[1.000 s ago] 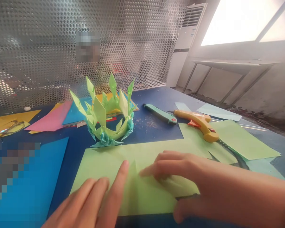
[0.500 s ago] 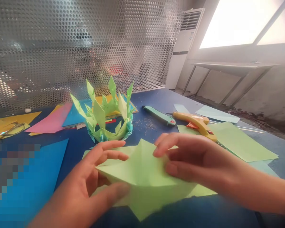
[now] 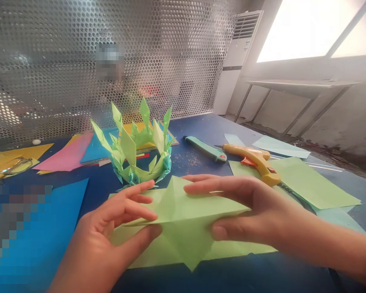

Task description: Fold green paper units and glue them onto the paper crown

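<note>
Head view, left hand [image 3: 103, 234]: thumb and fingers pinching the left part of the folded green paper [image 3: 187, 213].
Right hand [image 3: 253, 209]: thumb on its near face, fingers over the far side, holding it.
Folded piece: near centre, above a flat green sheet [image 3: 149, 258]; contact between them hard to judge.
Paper crown [image 3: 128, 146]: upright, beyond the left hand.
Tools: green cutter [image 3: 205, 149] right of crown; yellow glue gun [image 3: 259, 156] farther right.

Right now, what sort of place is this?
Probably a papercraft workspace: a spiky light-green folded-paper crown, a pistol-shaped yellow plastic glue gun, and a creased light-green paper sheet held in the left hand and right hand.
</note>
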Demonstrator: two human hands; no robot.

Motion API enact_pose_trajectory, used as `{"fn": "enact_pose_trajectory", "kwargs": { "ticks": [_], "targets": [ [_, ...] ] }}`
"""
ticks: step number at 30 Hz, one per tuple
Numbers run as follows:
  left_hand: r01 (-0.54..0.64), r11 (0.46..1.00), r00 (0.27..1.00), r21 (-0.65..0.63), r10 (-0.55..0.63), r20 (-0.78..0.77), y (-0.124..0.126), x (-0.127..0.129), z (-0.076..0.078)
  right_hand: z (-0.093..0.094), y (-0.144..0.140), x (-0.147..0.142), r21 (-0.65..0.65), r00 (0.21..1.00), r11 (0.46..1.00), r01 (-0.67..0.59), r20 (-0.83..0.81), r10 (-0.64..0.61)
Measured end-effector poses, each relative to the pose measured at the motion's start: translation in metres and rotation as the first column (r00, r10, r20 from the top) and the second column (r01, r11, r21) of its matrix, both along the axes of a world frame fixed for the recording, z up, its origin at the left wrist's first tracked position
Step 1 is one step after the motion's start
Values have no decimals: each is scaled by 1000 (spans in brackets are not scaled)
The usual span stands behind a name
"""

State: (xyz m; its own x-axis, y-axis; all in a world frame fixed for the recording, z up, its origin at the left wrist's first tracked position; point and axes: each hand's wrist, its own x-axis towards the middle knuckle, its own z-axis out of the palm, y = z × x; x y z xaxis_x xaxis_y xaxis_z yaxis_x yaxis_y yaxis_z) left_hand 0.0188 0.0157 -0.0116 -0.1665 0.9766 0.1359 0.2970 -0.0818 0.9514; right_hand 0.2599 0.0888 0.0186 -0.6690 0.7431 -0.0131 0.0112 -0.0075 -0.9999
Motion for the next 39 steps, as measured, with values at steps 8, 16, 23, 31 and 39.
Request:
{"fn": "enact_pose_trajectory", "kwargs": {
  "ticks": [8,16,23,31,39],
  "targets": [
    [165,949,925,270,-54,-377,3,-3,-2,-8,-3,-8,-73,995,997,2,95,5],
    [85,952,923,295,37,-383,0,3,-2,-18,-2,-14,-119,996,993,28,87,-18],
    [111,911,950,398,21,-312,-8,5,-6,-17,-6,-17,-152,999,988,31,-23,-34],
    [57,916,942,397,82,-325,-9,8,-6,-19,-8,-17,-51,993,994,100,74,-97],
    [58,929,965,366,41,-259,-7,10,-4,-19,-16,-19,234,974,950,204,48,-221]
  ]
}}
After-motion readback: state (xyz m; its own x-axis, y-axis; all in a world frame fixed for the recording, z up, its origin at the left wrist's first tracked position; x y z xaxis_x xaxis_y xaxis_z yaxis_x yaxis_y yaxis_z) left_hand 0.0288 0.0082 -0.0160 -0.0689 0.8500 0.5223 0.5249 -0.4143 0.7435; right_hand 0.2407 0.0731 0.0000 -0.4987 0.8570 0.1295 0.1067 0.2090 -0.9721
